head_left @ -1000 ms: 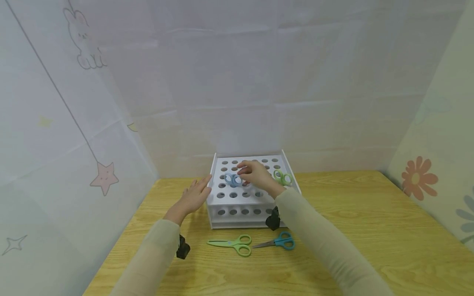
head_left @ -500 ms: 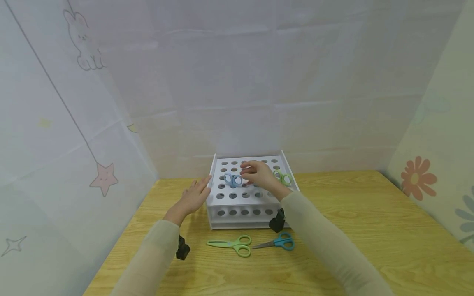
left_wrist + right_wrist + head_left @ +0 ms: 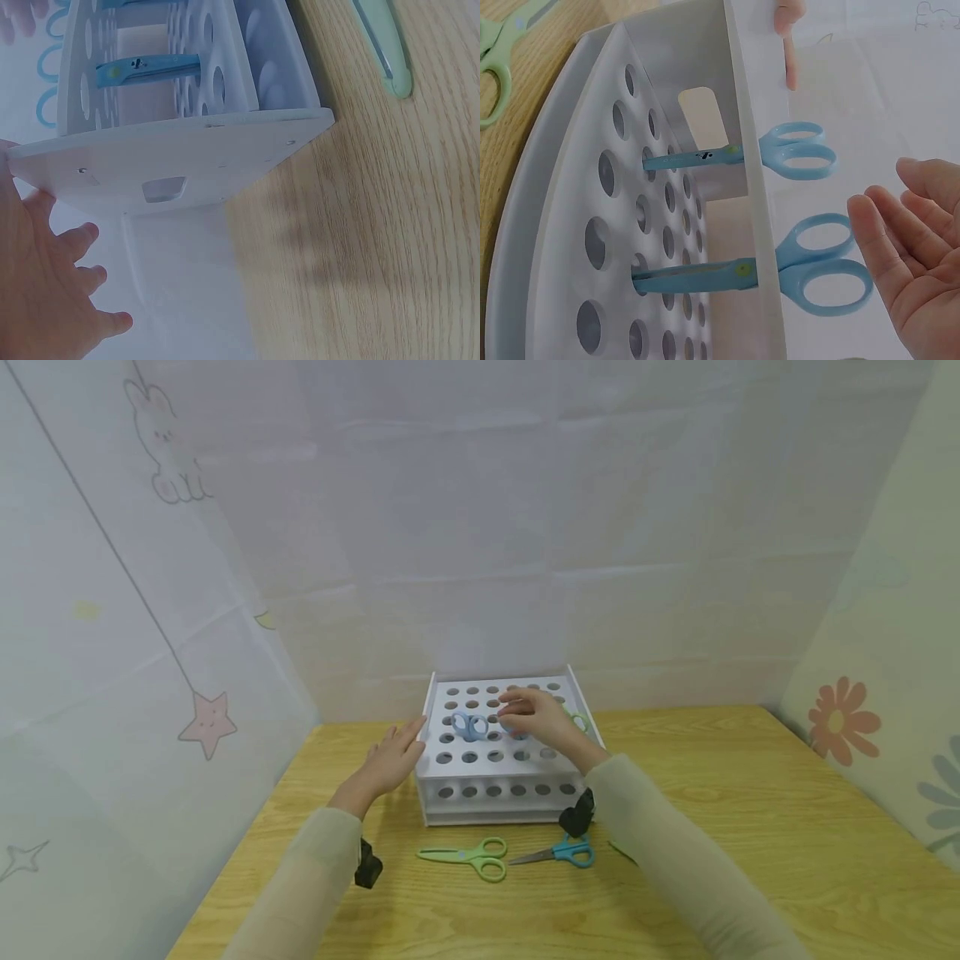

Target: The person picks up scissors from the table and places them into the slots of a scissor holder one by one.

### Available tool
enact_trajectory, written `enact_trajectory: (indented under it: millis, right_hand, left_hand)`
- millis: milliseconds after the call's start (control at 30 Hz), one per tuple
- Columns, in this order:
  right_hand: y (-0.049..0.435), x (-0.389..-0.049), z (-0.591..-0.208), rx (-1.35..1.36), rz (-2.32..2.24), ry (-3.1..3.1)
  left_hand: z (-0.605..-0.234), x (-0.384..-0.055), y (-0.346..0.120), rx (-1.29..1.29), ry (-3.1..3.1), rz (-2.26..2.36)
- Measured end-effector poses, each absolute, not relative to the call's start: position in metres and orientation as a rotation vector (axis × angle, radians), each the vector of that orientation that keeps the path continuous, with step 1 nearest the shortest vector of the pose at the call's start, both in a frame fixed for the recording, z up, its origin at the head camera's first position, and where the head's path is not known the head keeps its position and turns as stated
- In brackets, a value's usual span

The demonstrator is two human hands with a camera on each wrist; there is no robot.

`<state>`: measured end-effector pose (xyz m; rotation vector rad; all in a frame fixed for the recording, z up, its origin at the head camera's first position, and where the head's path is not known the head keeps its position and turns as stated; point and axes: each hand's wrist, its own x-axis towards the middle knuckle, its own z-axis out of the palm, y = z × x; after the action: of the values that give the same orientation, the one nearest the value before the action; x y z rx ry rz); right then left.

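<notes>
A white rack [image 3: 482,769] with rows of round holes stands against the back wall. My left hand [image 3: 390,760] rests at its left side panel with the fingers spread. In the right wrist view, two light-blue scissors hang blade-down through the holes, handles above the top plate: one pair [image 3: 686,159] farther off, the other pair [image 3: 694,277] close to my right hand [image 3: 922,262]. That hand hovers beside the handles with loosely bent fingers and nothing between them. Green scissors [image 3: 585,721] also stand in the rack, partly hidden behind my right hand in the head view.
On the table [image 3: 720,793] before the rack lie green scissors [image 3: 472,855] and blue scissors [image 3: 562,850]. A green tip [image 3: 622,852] shows beside my right sleeve. Printed cloth hangs at the back and both sides.
My right hand has shifted right, away from the left blue scissors, and now covers more of the green pair in the rack. The left hand stays at the panel.
</notes>
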<state>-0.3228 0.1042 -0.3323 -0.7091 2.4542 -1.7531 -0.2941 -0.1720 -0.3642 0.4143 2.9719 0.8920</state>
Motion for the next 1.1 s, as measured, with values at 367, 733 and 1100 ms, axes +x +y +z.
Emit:
enact_trajectory:
  millis: [367, 733, 1100]
  right_hand:
    - [0.116, -0.314, -0.334, -0.758, -1.753, 2.452]
    - [0.125, -0.3, -0.337, -0.803, -1.725, 2.39]
    - [0.126, -0.278, -0.344, -0.814, -1.677, 2.328]
  left_hand:
    - [-0.366, -0.293, -0.173, 0.421, 2.963, 0.915]
    - [-0.364, -0.293, -0.171, 0.415, 2.975, 0.902]
    - [-0.364, -0.293, -0.17, 0.413, 2.979, 0.903]
